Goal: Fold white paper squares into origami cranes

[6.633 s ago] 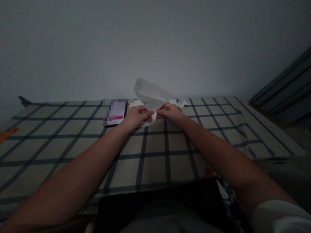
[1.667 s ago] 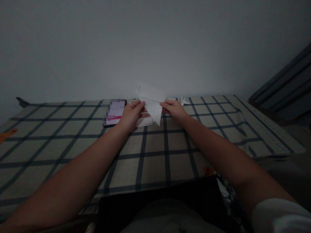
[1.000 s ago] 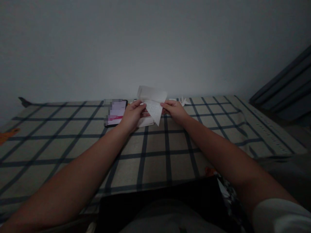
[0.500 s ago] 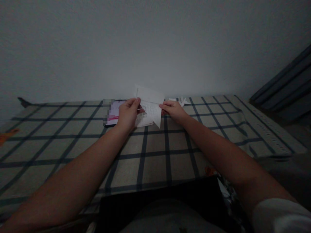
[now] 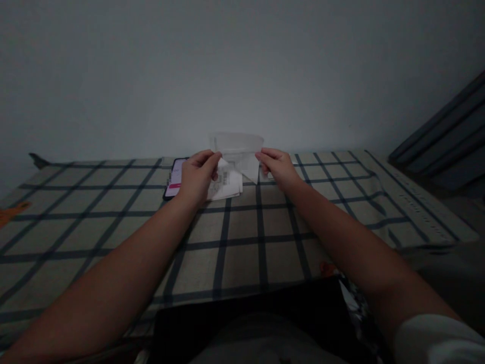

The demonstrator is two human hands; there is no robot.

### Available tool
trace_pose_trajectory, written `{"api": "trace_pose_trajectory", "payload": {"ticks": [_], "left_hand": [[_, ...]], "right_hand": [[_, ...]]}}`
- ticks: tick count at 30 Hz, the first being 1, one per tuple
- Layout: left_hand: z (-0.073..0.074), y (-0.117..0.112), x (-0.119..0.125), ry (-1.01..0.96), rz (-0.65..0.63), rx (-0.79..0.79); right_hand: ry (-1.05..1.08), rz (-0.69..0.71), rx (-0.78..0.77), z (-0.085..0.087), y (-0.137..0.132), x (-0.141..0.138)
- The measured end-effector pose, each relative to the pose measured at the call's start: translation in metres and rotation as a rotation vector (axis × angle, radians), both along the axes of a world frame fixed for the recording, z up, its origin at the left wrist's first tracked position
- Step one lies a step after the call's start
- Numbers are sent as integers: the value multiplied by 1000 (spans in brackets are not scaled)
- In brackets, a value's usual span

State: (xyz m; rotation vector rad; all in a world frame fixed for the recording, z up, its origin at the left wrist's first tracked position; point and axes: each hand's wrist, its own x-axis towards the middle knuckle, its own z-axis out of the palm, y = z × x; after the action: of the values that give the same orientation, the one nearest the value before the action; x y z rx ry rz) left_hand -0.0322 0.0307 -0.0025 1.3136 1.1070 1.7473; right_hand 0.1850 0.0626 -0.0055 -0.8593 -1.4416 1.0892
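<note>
A thin white sheet of paper (image 5: 239, 143) is held up between both hands, creased across its middle, with a corner hanging down. My left hand (image 5: 200, 172) pinches its left edge between thumb and fingers. Opposite it, my right hand (image 5: 276, 164) grips the right edge in the same way. Below the sheet, a small stack of printed papers (image 5: 227, 186) lies on the checked cloth, partly covered by my left hand. Beside that hand is a phone (image 5: 174, 183) with a lit pinkish screen, its right part hidden.
A cream cloth with dark blue checks (image 5: 242, 222) covers the table, which runs up to a grey wall (image 5: 242, 71). An orange item (image 5: 13, 212) lies at the left edge. Dark grey folds of fabric (image 5: 447, 136) hang at the right.
My right hand has moved slightly up and right, and the sheet is spread wider between the hands. More of the printed stack shows; the folded white paper piece at the right is now mostly hidden.
</note>
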Motion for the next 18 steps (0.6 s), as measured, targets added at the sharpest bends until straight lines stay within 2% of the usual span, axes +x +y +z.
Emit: {"api": "trace_pose_trajectory", "payload": {"ticks": [4, 7, 13, 18], "left_hand": [[2, -8, 3, -8, -164, -29], [0, -9, 5, -6, -212, -31], [-2, -10, 7, -40, -218, -5], [1, -11, 7, -73, -206, -5]], "right_hand": [[58, 47, -26, 3, -5, -4], [107, 80, -33, 2, -6, -7], [178, 260, -39, 2, -10, -5], [139, 271, -51, 1, -9, -4]]}}
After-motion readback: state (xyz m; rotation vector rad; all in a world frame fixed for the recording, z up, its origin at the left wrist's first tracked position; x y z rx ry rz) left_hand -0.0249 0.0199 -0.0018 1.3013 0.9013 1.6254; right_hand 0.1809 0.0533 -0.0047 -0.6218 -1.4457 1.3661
